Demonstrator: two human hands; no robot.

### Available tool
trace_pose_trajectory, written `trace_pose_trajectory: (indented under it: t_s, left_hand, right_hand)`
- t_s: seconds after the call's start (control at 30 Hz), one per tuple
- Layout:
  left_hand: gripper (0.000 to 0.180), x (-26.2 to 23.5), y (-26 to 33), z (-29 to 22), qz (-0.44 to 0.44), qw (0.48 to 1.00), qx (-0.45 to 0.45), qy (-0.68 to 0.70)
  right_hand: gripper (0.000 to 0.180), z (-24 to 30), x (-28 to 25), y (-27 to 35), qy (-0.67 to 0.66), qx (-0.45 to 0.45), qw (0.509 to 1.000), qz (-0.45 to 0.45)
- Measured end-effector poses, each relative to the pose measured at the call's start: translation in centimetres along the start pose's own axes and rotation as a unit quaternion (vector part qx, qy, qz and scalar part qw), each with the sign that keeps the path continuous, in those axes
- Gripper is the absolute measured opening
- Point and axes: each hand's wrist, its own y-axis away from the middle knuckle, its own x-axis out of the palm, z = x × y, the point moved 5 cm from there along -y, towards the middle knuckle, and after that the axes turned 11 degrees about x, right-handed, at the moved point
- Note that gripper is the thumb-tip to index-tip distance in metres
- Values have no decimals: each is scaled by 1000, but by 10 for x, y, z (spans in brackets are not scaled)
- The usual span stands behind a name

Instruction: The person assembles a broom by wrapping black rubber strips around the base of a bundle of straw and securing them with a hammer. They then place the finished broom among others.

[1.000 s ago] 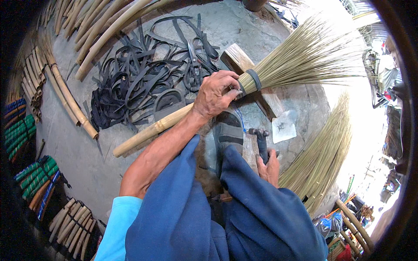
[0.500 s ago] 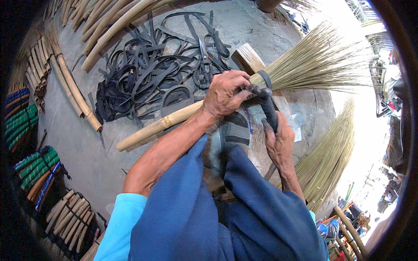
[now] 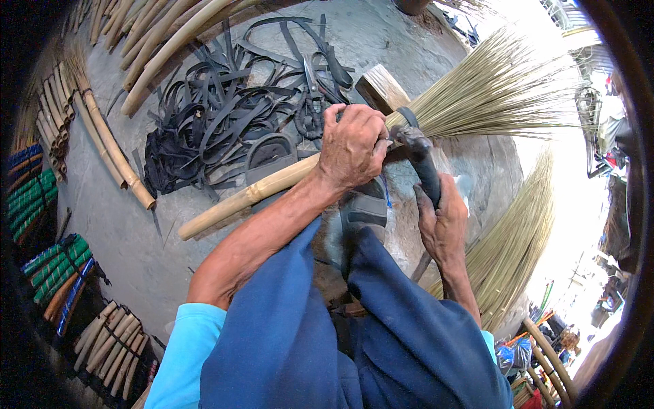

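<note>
Gripping a stiff bamboo broom handle (image 3: 252, 194) near its bristle binding, the left hand (image 3: 352, 146) stays closed. The right hand (image 3: 443, 225) is closed around a hammer (image 3: 422, 167); the broom looks light, best held at the handle.

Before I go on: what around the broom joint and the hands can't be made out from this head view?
- Broom binding: mostly hidden under the left hand.
- Hammer: handle end covered by the right hand.
- Broom bristles: tips washed out by glare at the right.
- Bamboo handle: near end hidden behind the left forearm.

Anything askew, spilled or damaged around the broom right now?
Nothing stands out. Left hand grips the bamboo-handled straw broom at its binding; right hand holds a dark hammer against it. Black rubber strips lie tangled beside.
</note>
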Motion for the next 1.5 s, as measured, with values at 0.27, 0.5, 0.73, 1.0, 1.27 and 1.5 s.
trace_pose_trajectory:
  t_s: [0.27, 0.5, 0.73, 1.0, 1.27, 1.5]
  left_hand:
    - [28, -1, -2, -6, 19, 999, -5, -33]
    - [29, 1, 0, -1, 9, 1000, 0, -14]
    - [26, 6, 7, 4, -2, 999, -18, 31]
    - [29, 10, 11, 12, -16, 997, -14, 69]
    - [72, 11, 19, 11, 57, 993, -78, 60]
    - [71, 15, 20, 10, 77, 993, -74, 52]
  right_hand:
    - [33, -4, 3, -1, 14, -18, 1000, 5]
    - [27, -2, -1, -5, 26, -20, 999, 32]
    - [25, 1, 3, -9, 85, 0, 995, 49]
    - [26, 0, -3, -1, 21, -18, 999, 32]
    - [26, 3, -15, 3, -8, -23, 999, 27]
    - [32, -13, -2, -6, 121, 96, 979, 133]
